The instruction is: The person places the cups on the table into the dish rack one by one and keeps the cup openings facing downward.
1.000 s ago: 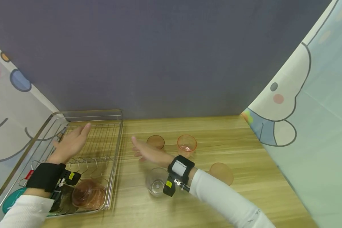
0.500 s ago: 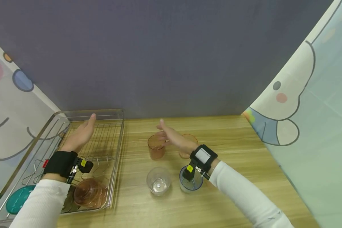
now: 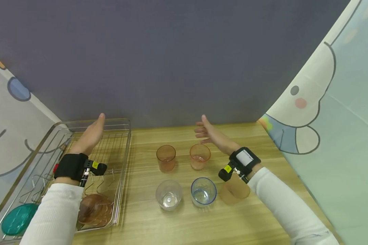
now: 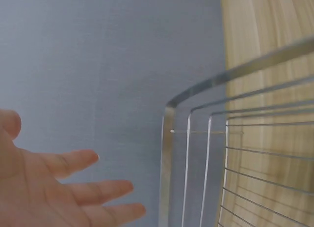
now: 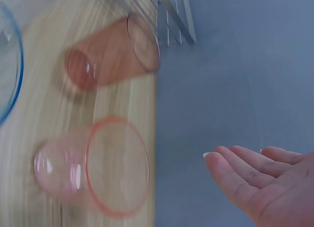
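Note:
My left hand is held over the wire dish rack, fingers spread and palm bare in the left wrist view. Above the back of the table, my right hand has its fingers extended and holds nothing. Just below it in the head view stands a pink tumbler with an orange rim. To its left is a brownish-orange tumbler. Nearer the front are a clear glass and a blue-rimmed glass. An amber cup or dish lies partly behind the right wrist camera.
Inside the rack's front part sit brownish glass dishes and a teal dish. A dark grey panel closes off the back of the wooden table. Patterned cloth stands along the right side.
My right hand has swept right and back, from beside the rack past the brownish-orange tumbler to behind the pink one, uncovering the glasses. My left hand has risen slightly toward the back.

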`<action>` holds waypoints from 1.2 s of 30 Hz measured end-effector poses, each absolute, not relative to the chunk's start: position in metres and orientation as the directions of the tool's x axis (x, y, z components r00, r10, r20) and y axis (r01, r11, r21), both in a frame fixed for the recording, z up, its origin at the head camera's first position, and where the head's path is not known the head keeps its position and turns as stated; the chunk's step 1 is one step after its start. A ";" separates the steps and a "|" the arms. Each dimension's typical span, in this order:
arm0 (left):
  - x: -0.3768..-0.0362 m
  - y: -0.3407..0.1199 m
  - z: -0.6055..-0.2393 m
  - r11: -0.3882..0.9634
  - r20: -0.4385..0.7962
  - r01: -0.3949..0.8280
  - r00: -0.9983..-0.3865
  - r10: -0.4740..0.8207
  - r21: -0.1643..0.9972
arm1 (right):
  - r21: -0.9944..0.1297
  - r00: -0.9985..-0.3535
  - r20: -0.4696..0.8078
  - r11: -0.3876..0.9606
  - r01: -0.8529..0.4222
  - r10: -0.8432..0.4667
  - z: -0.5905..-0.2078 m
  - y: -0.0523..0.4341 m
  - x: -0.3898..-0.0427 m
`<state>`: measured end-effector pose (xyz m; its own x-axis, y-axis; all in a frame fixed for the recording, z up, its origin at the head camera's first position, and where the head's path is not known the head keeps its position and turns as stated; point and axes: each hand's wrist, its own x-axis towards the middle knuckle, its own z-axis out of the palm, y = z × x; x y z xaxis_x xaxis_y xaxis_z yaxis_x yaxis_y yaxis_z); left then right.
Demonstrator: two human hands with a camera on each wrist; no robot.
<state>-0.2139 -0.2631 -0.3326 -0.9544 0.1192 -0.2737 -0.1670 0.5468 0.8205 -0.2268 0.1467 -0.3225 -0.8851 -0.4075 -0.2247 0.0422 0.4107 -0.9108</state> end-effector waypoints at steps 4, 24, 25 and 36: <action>-0.216 -0.261 -0.331 0.556 -0.249 -0.145 -0.962 0.116 0.818 | -0.902 -0.896 -0.218 0.431 0.034 -0.386 -0.319 0.167 -0.230; -0.228 -0.179 -0.349 0.881 0.028 0.232 -0.970 0.242 0.412 | -0.748 -0.906 -0.303 0.663 0.034 -0.295 -0.341 0.242 -0.216; -0.229 -0.179 -0.349 0.882 0.029 0.231 -0.970 0.241 0.411 | -0.741 -0.909 -0.300 0.671 0.031 -0.289 -0.340 0.243 -0.216; -0.230 -0.187 -0.348 0.850 0.030 0.200 -0.977 0.213 0.487 | -0.537 -0.908 -0.307 0.840 -0.082 -0.285 -0.326 0.232 -0.185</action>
